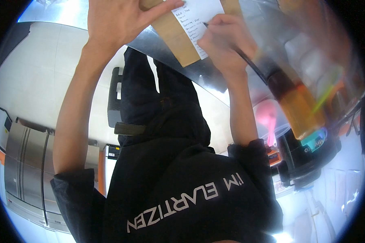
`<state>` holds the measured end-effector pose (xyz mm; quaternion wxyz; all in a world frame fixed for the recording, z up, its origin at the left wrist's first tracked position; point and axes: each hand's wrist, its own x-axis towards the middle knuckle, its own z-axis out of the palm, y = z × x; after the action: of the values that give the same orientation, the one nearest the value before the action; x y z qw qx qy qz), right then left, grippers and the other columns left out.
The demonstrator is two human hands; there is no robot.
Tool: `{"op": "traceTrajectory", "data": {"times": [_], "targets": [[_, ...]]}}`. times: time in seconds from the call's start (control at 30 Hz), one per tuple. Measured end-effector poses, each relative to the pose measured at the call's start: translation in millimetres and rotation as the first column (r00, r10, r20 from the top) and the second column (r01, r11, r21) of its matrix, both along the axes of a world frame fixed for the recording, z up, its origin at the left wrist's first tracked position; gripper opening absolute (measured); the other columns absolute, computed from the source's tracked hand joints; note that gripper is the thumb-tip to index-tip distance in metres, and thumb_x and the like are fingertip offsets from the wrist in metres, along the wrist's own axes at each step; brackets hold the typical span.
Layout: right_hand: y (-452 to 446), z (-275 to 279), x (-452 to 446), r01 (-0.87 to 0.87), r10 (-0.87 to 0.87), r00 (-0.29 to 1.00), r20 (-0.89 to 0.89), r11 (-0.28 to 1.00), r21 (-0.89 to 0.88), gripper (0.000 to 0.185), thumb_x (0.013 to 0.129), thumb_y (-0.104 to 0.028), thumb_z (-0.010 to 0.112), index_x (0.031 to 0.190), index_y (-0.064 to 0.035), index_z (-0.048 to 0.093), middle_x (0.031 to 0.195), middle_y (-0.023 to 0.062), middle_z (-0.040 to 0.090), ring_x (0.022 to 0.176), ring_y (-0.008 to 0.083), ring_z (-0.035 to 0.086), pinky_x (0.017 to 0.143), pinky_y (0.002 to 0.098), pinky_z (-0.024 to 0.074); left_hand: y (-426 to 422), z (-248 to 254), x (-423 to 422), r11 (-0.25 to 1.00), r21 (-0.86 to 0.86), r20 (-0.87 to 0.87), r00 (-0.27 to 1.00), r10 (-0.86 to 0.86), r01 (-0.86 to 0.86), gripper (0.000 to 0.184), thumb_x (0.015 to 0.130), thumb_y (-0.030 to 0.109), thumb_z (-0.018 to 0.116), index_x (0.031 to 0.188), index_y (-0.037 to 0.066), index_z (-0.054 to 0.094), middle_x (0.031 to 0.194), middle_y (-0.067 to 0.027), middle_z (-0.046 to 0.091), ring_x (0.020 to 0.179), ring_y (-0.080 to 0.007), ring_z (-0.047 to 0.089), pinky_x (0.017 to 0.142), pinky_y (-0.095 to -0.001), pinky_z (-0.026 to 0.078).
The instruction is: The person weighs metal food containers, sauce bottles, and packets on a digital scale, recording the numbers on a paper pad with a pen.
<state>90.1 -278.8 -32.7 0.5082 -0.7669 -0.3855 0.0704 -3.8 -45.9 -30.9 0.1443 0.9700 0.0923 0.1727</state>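
A white sheet with handwritten lines (190, 28) lies on brown cardboard (172, 42) on the metal table (150, 50). My right hand (227, 42) is closed around a dark pen (247, 60), whose tip is at the right side of the writing. At the upper left, my left hand (117, 18) is spread flat, its thumb reaching the sheet's upper left edge; its other fingertips are cut off by the frame.
Right of my right arm are a bottle of amber liquid (298, 107), a pink spoon in a clear container (270, 121) and a teal object (314, 139). Steel cabinets (30, 166) stand at the lower left. A dark stool-like object (114, 97) is beside my legs.
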Motion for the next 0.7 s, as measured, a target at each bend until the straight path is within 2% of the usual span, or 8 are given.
{"op": "traceTrajectory", "data": {"times": [0.07, 0.17, 0.27, 0.33, 0.4, 0.47, 0.57, 0.7], "targets": [[-2.2, 1.2, 3.0, -0.001, 0.010, 0.992, -0.123, 0.998, 0.068, 0.027, 0.069, 0.008, 0.080, 0.089, -0.0036, 0.067, 0.092, 0.0079, 0.071, 0.083, 0.0151, 0.069, 0.074, 0.0290, 0.0574, 2.6, 2.8, 1.5, 1.000, 0.000, -0.044, 0.999, 0.011, -0.011, 0.080, 0.076, 0.051, 0.081, 0.133, 0.004, 0.052, 0.144, -0.0215, 0.047, 0.140, -0.0450, 0.036, 0.115, -0.0578, 0.029], [-3.3, -1.0, -4.1, 0.196, -0.032, 0.870, -0.492, 0.939, 0.284, 0.027, 0.079, 0.008, 0.075, 0.102, -0.0025, 0.066, 0.095, 0.0074, 0.070, 0.087, 0.0135, 0.067, 0.078, 0.0291, 0.0573, -0.2, 16.7, 2.0, 0.994, -0.102, -0.104, 0.994, 0.022, -0.033, 0.081, 0.074, 0.050, 0.083, 0.133, 0.004, 0.052, 0.143, -0.0212, 0.047, 0.140, -0.0454, 0.036, 0.116, -0.0585, 0.028], [-20.4, 20.2, -9.6, 0.338, -0.258, 0.777, -0.575, 0.941, 0.034, 0.022, 0.090, 0.002, 0.068, 0.111, -0.0039, 0.064, 0.095, 0.0062, 0.069, 0.087, 0.0131, 0.067, 0.077, 0.0269, 0.0547, 2.6, -2.3, 0.6, 0.974, -0.226, 0.041, 0.999, -0.011, 0.020, 0.084, 0.074, 0.060, 0.083, 0.134, 0.008, 0.055, 0.138, -0.0169, 0.052, 0.136, -0.0415, 0.042, 0.117, -0.0589, 0.026], [-38.5, 47.8, 0.8, 0.260, -0.424, 0.653, -0.628, 0.904, -0.339, 0.014, 0.096, -0.009, 0.064, 0.109, -0.0031, 0.065, 0.094, 0.0094, 0.069, 0.086, 0.0144, 0.067, 0.074, 0.0285, 0.0530, 5.2, 1.8, 0.3, 0.950, -0.311, 0.127, 0.992, 0.004, 0.036, 0.086, 0.071, 0.050, 0.089, 0.136, 0.006, 0.053, 0.139, -0.0184, 0.052, 0.136, -0.0418, 0.042, 0.116, -0.0548, 0.030], [-58.5, 60.1, 6.3, 0.204, -0.449, 0.810, -0.378, 0.819, -0.536, 0.023, 0.096, -0.020, 0.062, 0.109, -0.0018, 0.065, 0.089, 0.0165, 0.071, 0.084, 0.0256, 0.071, 0.074, 0.0371, 0.0536, 10.4, 8.0, 0.2, 0.891, -0.451, 0.230, 0.971, 0.068, 0.045, 0.085, 0.075, 0.039, 0.090, 0.140, 0.003, 0.048, 0.140, -0.0187, 0.051, 0.138, -0.0407, 0.039, 0.117, -0.0528, 0.029], [-73.0, 70.3, 12.2, 0.161, -0.445, 0.880, -0.168, 0.611, -0.775, 0.037, 0.090, -0.029, 0.066, 0.113, -0.0009, 0.064, 0.085, 0.0232, 0.071, 0.086, 0.0395, 0.070, 0.078, 0.0474, 0.0537, 27.3, 32.4, 13.9, 0.869, -0.495, 0.231, 0.962, 0.144, -0.011, 0.088, 0.077, 0.033, 0.089, 0.144, 0.000, 0.042, 0.145, -0.0199, 0.047, 0.141, -0.0397, 0.035, 0.118, -0.0504, 0.027], [-95.6, 58.4, 6.3, 0.244, -0.539, 0.837, -0.087, 0.513, -0.823, 0.046, 0.085, -0.036, 0.068, 0.117, -0.0026, 0.062, 0.084, 0.0256, 0.071, 0.088, 0.0460, 0.068, 0.080, 0.0527, 0.0527, 72.3, 80.8, 75.0, 0.830, -0.554, 0.326, 0.900, 0.289, -0.066, 0.097, 0.077, 0.032, 0.090, 0.148, -0.003, 0.034, 0.149, -0.0231, 0.038, 0.144, -0.0383, 0.032, 0.119, -0.0488, 0.025], [-92.0, 79.4, -14.6, 0.363, -0.609, 0.791, -0.063, 0.549, -0.753, 0.052, 0.086, -0.039, 0.068, 0.123, -0.0038, 0.059, 0.092, 0.0262, 0.071, 0.091, 0.0456, 0.069, 0.080, 0.0528, 0.0541, 158.8, 130.7, 177.5, 0.726, -0.679, 0.335, 0.834, 0.438, -0.108, 0.121, 0.075, 0.039, 0.092, 0.151, -0.016, 0.016, 0.154, -0.0298, 0.025, 0.147, -0.0392, 0.026, 0.123, -0.0462, 0.020]]}}
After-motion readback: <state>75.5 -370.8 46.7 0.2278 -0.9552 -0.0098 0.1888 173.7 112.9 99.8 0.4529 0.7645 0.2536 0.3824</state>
